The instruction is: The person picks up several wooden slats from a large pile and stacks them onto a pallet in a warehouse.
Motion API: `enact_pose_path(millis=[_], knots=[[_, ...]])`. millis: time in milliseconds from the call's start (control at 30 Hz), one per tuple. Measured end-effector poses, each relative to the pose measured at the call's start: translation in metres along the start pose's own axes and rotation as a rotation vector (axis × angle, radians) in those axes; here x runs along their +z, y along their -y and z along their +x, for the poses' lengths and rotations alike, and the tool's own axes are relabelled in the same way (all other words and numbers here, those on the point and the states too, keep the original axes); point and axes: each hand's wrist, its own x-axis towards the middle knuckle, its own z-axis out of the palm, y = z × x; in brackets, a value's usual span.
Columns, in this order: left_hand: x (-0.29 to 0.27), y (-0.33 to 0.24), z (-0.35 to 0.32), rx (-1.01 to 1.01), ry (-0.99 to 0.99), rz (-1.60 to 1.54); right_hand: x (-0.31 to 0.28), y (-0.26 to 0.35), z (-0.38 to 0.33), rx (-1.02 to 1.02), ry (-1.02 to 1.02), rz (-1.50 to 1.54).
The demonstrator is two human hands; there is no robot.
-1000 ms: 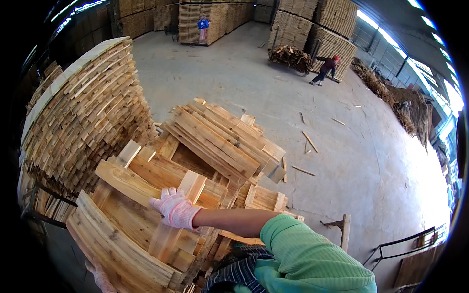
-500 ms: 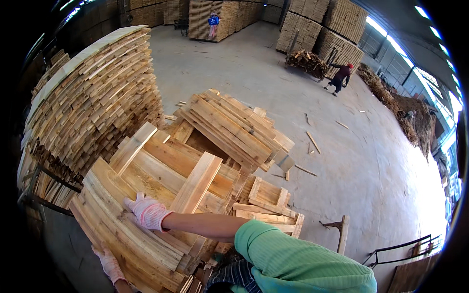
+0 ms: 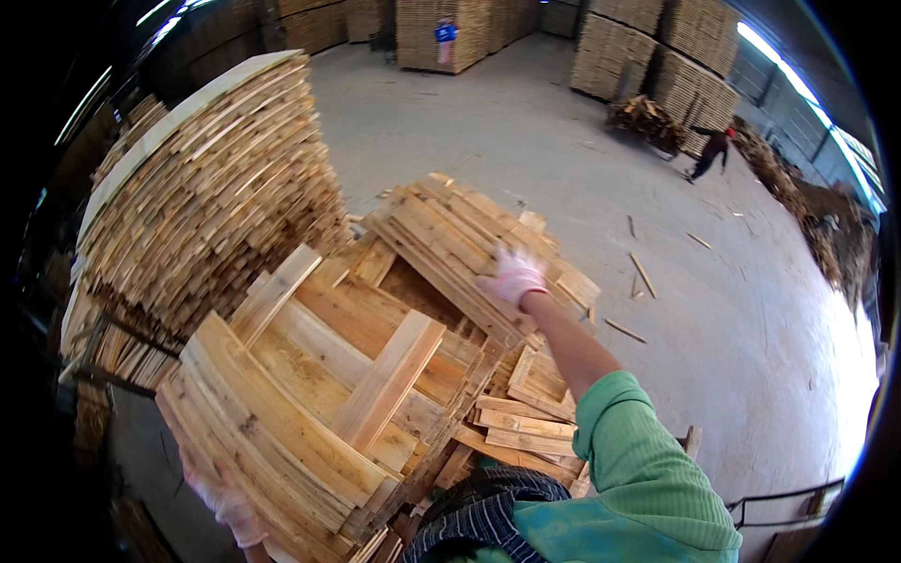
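Observation:
My right hand (image 3: 514, 277), in a white-and-pink work glove, is stretched out over a pile of wooden planks (image 3: 441, 230) at the middle. Its fingers are spread and blurred, with nothing seen between them; contact with the planks is hard to judge. At lower left my left hand (image 3: 225, 502), gloved likewise, lies along the outer edge of a layer of boards (image 3: 272, 413). Its fingers look stretched out, slightly smeared. Across the nearer boards lie two short planks, one at the far end (image 3: 277, 291) and another (image 3: 392, 375) to the right.
A tall stack of boards (image 3: 216, 178) stands at the left. Short wooden pieces (image 3: 526, 422) lie beside my right arm. Loose sticks (image 3: 643, 275) are scattered on the concrete floor (image 3: 732, 357). Far off, a person (image 3: 710, 153) is beside a loaded cart (image 3: 648, 122) and stacked boards (image 3: 615, 52).
My right hand has left the nearer boards and reached forward and right over the plank pile. The left hand stays at the boards' outer edge. The whole view has shifted a little.

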Motion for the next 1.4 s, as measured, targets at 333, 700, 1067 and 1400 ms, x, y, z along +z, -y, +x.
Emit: enact_pose_path(millis=[333,700,1067,1400], knots=[[0.408,-0.197,-0.038,-0.152,1.163,0.097,-0.008,0.018,0.017,-0.034,0.032,-0.157],[0.574,-0.2,-0.113,-0.75,0.922,-0.008,-0.016,-0.029,0.037,-0.044,0.388,0.341],[0.554,-0.182,-0.114,-0.812,0.908,-0.21,-0.008,-0.024,0.011,-0.167,0.431,0.389],[0.516,-0.17,-0.092,-0.847,0.916,-0.621,0.012,-0.034,0.036,-0.057,0.614,0.79]])
